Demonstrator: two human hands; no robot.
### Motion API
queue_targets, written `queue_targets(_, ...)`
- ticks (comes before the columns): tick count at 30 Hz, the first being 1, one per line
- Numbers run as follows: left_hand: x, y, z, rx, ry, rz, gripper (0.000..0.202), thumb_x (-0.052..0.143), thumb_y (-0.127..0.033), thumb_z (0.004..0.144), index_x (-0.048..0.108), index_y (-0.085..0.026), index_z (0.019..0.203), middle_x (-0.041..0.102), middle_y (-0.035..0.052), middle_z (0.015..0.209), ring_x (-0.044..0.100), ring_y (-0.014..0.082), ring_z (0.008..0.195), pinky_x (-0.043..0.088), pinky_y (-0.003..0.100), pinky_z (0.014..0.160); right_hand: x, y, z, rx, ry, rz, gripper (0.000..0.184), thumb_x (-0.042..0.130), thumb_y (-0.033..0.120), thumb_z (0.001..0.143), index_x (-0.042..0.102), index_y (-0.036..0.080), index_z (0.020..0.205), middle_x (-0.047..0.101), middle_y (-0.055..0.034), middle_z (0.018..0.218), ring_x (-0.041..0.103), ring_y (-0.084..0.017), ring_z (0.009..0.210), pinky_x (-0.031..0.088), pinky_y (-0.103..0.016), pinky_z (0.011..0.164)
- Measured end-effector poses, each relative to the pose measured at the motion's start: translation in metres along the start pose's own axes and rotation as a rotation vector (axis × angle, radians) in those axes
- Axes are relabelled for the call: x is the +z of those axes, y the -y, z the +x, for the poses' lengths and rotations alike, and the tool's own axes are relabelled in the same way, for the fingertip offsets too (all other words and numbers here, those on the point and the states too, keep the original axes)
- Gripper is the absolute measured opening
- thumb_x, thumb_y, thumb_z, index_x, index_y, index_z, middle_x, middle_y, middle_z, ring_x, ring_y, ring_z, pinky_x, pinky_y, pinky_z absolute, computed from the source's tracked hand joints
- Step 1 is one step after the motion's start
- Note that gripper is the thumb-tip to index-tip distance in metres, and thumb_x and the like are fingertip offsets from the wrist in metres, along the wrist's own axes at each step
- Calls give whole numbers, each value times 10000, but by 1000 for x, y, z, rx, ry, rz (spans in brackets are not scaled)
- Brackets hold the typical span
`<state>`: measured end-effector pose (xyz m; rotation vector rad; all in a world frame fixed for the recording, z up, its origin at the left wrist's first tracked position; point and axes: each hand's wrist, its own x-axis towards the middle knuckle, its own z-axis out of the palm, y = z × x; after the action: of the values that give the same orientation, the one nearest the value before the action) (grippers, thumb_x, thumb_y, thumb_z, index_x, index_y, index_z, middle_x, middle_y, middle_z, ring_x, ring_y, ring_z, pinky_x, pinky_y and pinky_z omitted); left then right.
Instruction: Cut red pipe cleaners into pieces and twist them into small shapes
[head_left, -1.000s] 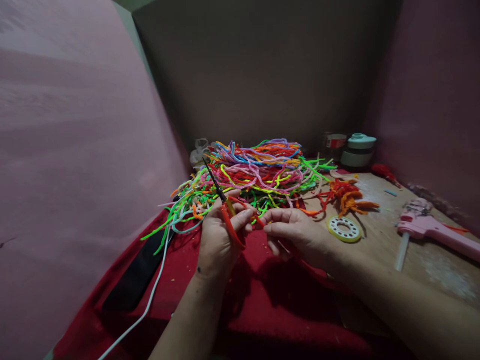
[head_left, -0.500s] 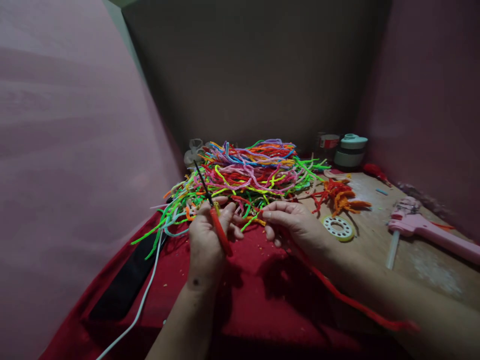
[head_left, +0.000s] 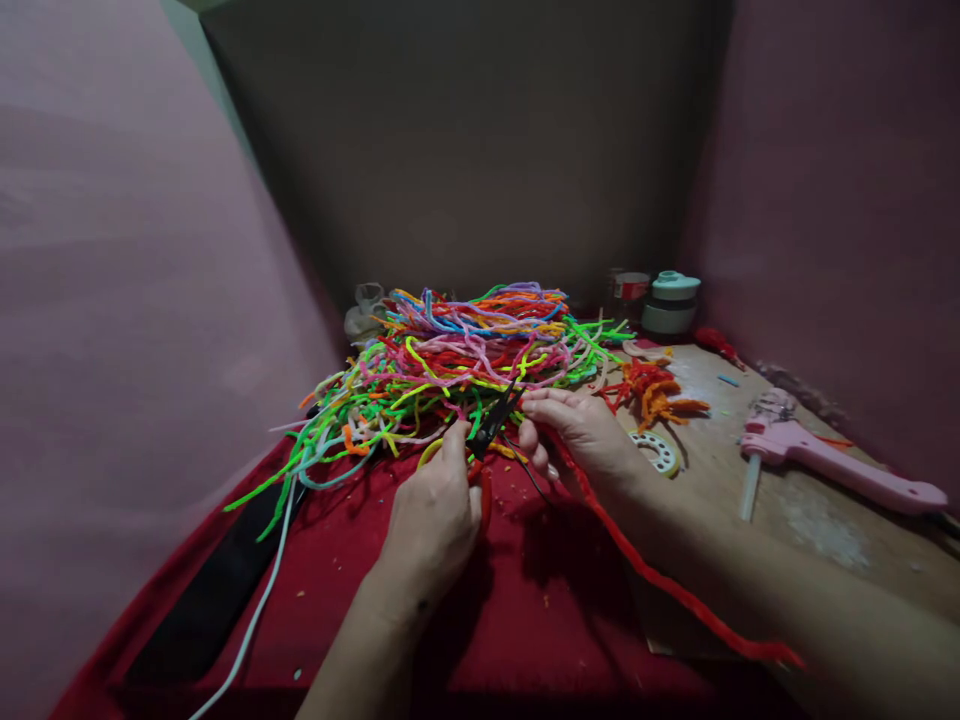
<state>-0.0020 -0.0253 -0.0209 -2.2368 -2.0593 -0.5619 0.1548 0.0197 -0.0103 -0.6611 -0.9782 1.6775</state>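
My left hand (head_left: 439, 510) is closed around red-handled scissors (head_left: 491, 425), whose dark blades point up and right toward my right hand. My right hand (head_left: 577, 432) pinches one end of a long red pipe cleaner (head_left: 660, 585) that trails down to the right across my forearm. The blades sit right beside the pinched end. Just behind both hands lies a big heap of coloured pipe cleaners (head_left: 457, 360) in green, pink, yellow, red and blue.
A red cloth (head_left: 360, 600) covers the near table. On the wooden top to the right lie a pink glue gun (head_left: 825, 460), a white perforated ring (head_left: 660, 452) and an orange-red twisted bundle (head_left: 652, 390). Tape rolls (head_left: 671, 303) stand at the back. A white cable (head_left: 251, 620) and black strip (head_left: 202, 610) run at left.
The scissors have swung from pointing up-left to pointing up-right, blades now at my right hand's fingertips. The red pipe cleaner has come into sight trailing along my right forearm. The view shifted left.
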Motion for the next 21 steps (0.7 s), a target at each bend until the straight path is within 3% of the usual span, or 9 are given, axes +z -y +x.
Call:
queue_targets(11,-1,-8,-2,-61,76,112,563,415,-158,769,331,-117,1324,656,146,995,645,289,867,475,358,682,-1,0,-1,-44,12,0,110,589,231,706,546,154,640,589,29,500,454,-58,332,300,-170,286)
queue_targets(21,-2,-12,-4,-77,10,154,538,419,-138,760,367,-140,1295,647,128,1058,648,292,864,487,367,691,0,0,0,-41,-14,20,107,601,242,690,542,154,701,582,36,494,452,-66,324,308,-168,271)
